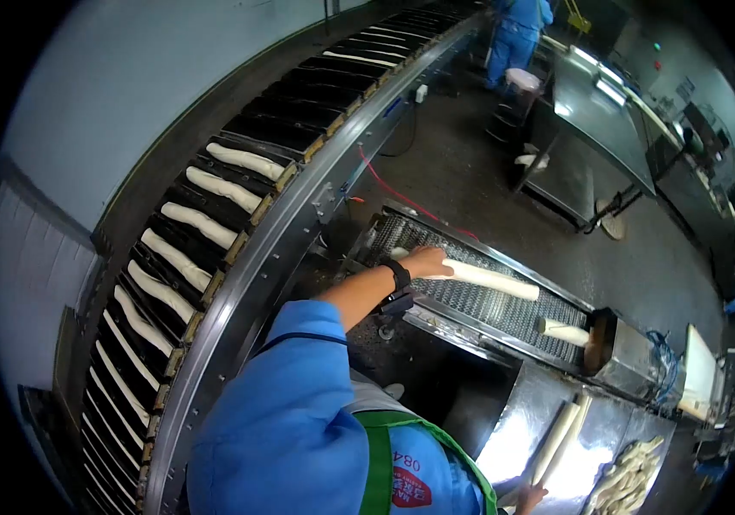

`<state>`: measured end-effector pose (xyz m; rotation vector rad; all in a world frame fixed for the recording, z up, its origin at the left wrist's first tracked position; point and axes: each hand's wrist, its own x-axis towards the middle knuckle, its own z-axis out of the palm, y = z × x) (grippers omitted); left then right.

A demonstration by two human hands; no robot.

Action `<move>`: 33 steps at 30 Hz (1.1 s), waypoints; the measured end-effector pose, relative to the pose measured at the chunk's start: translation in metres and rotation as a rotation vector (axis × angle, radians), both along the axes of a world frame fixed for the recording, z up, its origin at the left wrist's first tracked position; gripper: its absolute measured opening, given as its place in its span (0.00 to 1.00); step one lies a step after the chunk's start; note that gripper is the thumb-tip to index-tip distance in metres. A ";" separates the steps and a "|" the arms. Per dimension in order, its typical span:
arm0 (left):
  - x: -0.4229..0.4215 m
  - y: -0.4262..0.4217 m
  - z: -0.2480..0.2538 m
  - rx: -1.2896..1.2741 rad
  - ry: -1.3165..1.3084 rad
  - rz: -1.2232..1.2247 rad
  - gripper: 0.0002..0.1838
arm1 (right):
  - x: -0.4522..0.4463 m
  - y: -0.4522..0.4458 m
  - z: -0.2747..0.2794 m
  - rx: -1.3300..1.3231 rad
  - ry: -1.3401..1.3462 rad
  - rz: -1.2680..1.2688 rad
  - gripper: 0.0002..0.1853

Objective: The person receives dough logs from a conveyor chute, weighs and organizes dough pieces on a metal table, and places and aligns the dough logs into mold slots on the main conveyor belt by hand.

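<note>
My left hand [426,262], with a dark watch on its wrist, is closed around a long pale dough roll [492,280] near one end. That roll lies along a metal mesh conveyor [470,302]. Further down the same belt, a shorter-looking dough roll [564,332] sticks out from a metal housing. At the bottom edge of the view, my right hand [532,498] is closed at the lower end of a pair of long dough rolls [556,442] on a shiny steel table [505,421]. The frame edge cuts off part of this hand.
A large conveyor [239,283] curves along the left, its dark trays carrying many dough strips [200,223]. A heap of dough pieces [627,476] lies at the steel table's right. Farther back are a metal table [599,120], a bucket [523,80] and a co-worker in blue [515,39].
</note>
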<state>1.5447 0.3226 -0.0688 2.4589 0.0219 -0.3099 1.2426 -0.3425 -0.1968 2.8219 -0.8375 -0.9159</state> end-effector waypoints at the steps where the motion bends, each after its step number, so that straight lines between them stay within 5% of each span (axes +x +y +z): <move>1: 0.002 0.007 0.011 -0.157 0.072 0.052 0.23 | 0.007 0.009 0.018 0.046 -0.017 -0.012 0.23; 2: 0.005 0.017 0.016 -0.572 0.142 -0.055 0.22 | 0.020 0.032 0.044 0.175 -0.110 -0.055 0.23; 4: 0.003 0.020 0.036 -1.174 0.258 0.171 0.20 | 0.044 0.078 0.091 0.507 -0.293 -0.163 0.24; 10: 0.008 0.090 0.112 -1.695 -0.092 0.577 0.22 | 0.146 0.213 0.191 1.115 -0.578 -0.178 0.28; 14: 0.006 0.177 0.153 -1.660 -0.682 0.706 0.21 | 0.236 0.317 0.262 1.196 -0.682 -0.049 0.27; 16: 0.003 0.225 0.163 -1.578 -0.945 0.793 0.22 | 0.277 0.371 0.295 1.375 -0.618 0.031 0.38; 20: 0.006 0.313 0.139 -1.607 -0.945 1.055 0.20 | 0.317 0.530 0.364 1.289 -0.787 0.184 0.29; 24: -0.001 0.378 0.042 -1.397 -0.590 1.110 0.15 | 0.356 0.689 0.403 1.622 -0.605 0.592 0.27; 26: 0.020 0.417 -0.028 -1.529 -0.451 1.214 0.15 | 0.399 0.756 0.390 1.565 -0.483 0.888 0.25; 28: 0.011 0.389 0.020 -1.151 -0.464 1.535 0.17 | 0.431 0.832 0.367 1.550 -0.459 1.131 0.23; 30: 0.011 0.396 0.003 -1.209 -0.462 1.486 0.21 | 0.472 0.905 0.328 1.424 -0.395 1.430 0.25; 32: 0.010 0.401 -0.002 -1.266 -0.468 1.433 0.25 | 0.494 0.952 0.289 1.425 -0.340 1.399 0.27; 33: 0.006 0.402 0.005 -1.341 -0.505 1.345 0.22 | 0.517 0.967 0.256 1.283 -0.532 1.409 0.28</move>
